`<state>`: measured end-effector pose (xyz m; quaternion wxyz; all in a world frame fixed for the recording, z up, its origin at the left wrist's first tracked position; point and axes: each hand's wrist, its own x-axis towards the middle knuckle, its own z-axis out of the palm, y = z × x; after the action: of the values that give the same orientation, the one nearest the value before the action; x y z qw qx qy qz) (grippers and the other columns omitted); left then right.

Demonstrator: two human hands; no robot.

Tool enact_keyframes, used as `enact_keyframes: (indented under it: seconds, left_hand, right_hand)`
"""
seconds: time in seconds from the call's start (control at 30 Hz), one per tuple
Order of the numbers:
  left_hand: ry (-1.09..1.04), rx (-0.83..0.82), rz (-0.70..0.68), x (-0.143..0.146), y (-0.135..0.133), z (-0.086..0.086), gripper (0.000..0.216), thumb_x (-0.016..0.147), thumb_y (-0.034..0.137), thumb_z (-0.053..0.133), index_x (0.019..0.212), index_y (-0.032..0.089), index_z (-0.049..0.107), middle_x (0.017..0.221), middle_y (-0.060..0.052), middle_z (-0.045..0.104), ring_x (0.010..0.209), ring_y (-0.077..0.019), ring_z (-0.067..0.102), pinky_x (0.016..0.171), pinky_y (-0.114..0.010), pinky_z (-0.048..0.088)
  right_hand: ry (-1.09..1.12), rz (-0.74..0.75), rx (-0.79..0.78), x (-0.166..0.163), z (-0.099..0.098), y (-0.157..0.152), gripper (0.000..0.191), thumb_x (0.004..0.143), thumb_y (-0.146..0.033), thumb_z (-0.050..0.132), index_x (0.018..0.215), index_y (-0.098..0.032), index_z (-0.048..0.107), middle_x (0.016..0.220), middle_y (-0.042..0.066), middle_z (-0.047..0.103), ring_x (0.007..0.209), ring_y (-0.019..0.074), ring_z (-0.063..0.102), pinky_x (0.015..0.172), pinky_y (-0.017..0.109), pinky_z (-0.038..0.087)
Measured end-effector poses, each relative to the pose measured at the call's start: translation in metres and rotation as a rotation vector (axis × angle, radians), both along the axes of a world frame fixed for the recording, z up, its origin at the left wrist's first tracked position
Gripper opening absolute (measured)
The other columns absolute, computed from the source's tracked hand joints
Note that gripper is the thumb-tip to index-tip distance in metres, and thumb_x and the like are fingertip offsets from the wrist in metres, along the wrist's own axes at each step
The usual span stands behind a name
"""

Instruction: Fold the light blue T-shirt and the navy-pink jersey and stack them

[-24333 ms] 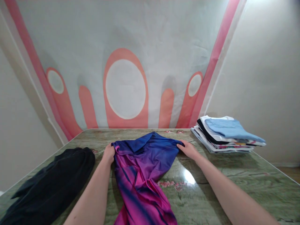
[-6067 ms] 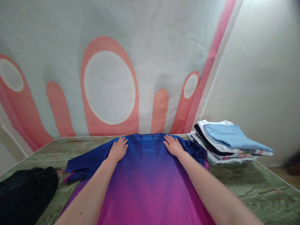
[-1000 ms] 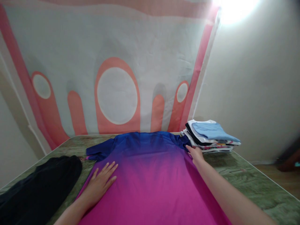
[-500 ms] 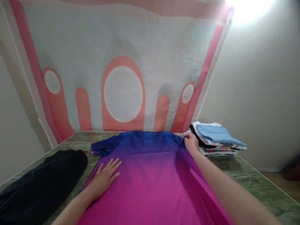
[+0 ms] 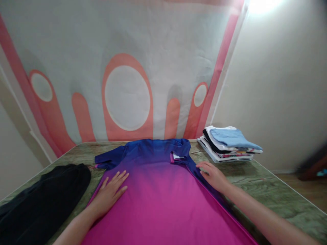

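A short-sleeved shirt (image 5: pixel 155 200), blue at the shoulders and fading to magenta, lies spread on the table. Its left sleeve (image 5: pixel 109 157) points outward, while the right sleeve (image 5: pixel 178 156) is folded inward over the chest, with a bit of white showing at its opening. My left hand (image 5: pixel 111 192) rests flat on the left side of the shirt, fingers spread. Beside the shirt's right edge, just below the folded sleeve, is my right hand (image 5: pixel 213 175), its fingers loosely bent and apart with nothing visible in them.
A stack of folded clothes (image 5: pixel 230 144), light blue on top, stands at the back right of the table (image 5: pixel 270 187). Black cloth (image 5: pixel 48 200) lies in a heap on the left. Behind the table hangs a white and pink printed sheet (image 5: pixel 158 41).
My right hand has let go of the right sleeve and moved down toward me. That sleeve now lies folded inward. My left hand stays on the shirt. The view has shifted slightly.
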<state>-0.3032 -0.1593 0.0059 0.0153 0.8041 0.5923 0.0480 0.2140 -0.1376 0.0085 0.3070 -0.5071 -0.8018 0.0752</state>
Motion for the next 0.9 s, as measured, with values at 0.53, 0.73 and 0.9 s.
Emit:
enact_keyframes:
  seconds: [0.53,0.73,0.9]
  left_hand:
    - [-0.154,0.036,-0.239,0.119,0.086,0.042,0.059,0.089,0.040,0.042,0.141,0.012,0.042,0.144,-0.014,0.045,0.135,-0.0239,0.039,0.112,-0.038,0.031]
    - [-0.353,-0.004,-0.266,0.217,0.133,0.041,0.056,0.082,0.026,0.053,0.135,0.008,0.048,0.139,-0.018,0.049,0.130,-0.0260,0.044,0.111,-0.035,0.030]
    - [-0.369,-0.049,-0.189,0.259,0.168,0.029,0.073,0.071,0.031,0.067,0.139,0.014,0.044,0.141,-0.015,0.047,0.130,-0.0289,0.044,0.108,-0.039,0.034]
  right_hand:
    - [0.035,-0.112,0.012,-0.032,0.009,0.035,0.035,0.083,-0.012,0.046,0.112,-0.024,0.060,0.107,0.005,0.065,0.096,0.0199,0.061,0.084,0.031,0.048]
    - [-0.169,-0.271,0.133,-0.048,0.022,0.087,0.057,0.080,0.002,0.038,0.128,-0.024,0.054,0.123,0.010,0.056,0.109,0.0237,0.054,0.090,0.033,0.043]
    - [-0.158,-0.288,0.093,-0.049,0.014,0.128,0.075,0.072,0.008,0.039,0.137,-0.029,0.046,0.143,0.002,0.043,0.118,0.0205,0.048,0.097,0.031,0.039]
